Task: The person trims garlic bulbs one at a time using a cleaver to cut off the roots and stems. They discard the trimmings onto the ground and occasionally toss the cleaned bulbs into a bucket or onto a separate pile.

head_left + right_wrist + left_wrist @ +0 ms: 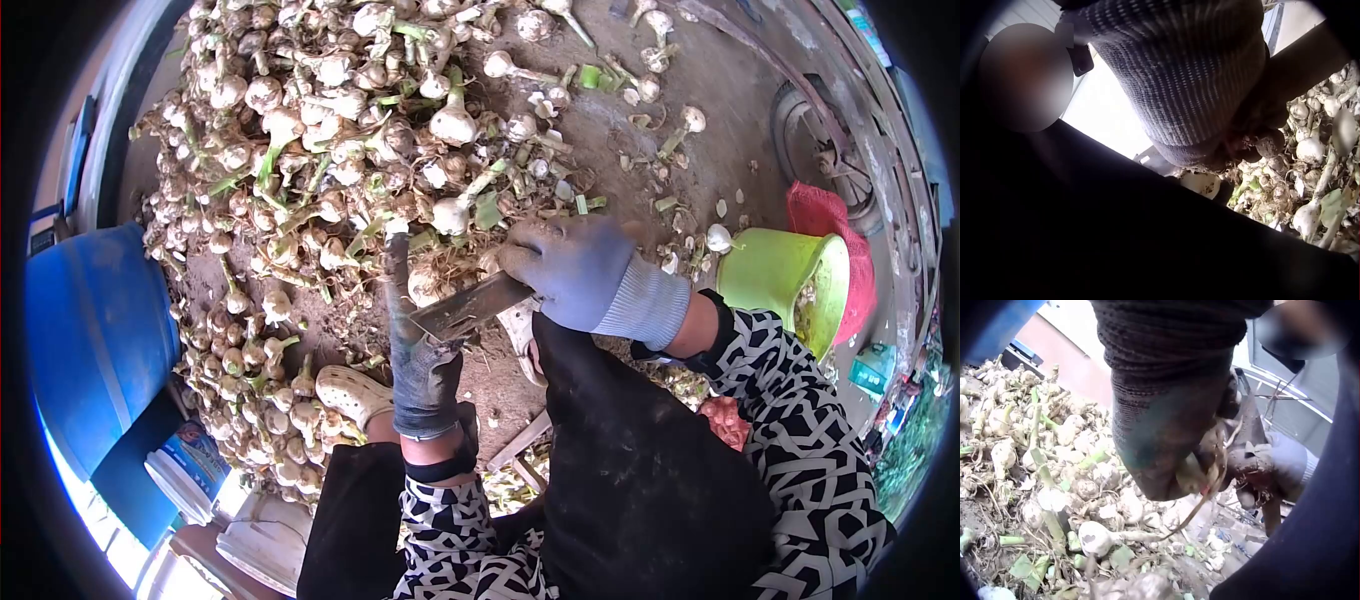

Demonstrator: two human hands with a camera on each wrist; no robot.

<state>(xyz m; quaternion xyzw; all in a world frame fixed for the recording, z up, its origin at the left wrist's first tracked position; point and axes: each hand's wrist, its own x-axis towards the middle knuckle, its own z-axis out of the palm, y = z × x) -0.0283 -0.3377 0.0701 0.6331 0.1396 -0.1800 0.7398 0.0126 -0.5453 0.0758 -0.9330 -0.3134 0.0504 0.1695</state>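
My gloved right hand [575, 270] grips one end of a flat, dark, worn blade [470, 308], which slants across to the left hand. The left hand [428, 385], in a dirty dark glove, is curled at the blade's other end. In the left wrist view, a garlic stalk [1191, 476] with dry brown leaves sticks out of the left fingers, close to the blade. A long narrow dark piece [397, 275] runs up from the left hand; I cannot tell what it is. Garlic bulbs [430, 282] lie just beyond the blade. In the right wrist view the cuff hides most of the fingers.
A big heap of garlic [330, 110] covers the ground ahead and to the left. A blue barrel [100, 340] stands at left, a lime-green bucket [745, 265] at right before a red sack [860, 270]. A wheel [800, 125] lies behind. A clog-shod foot [352, 395] is beside the left hand.
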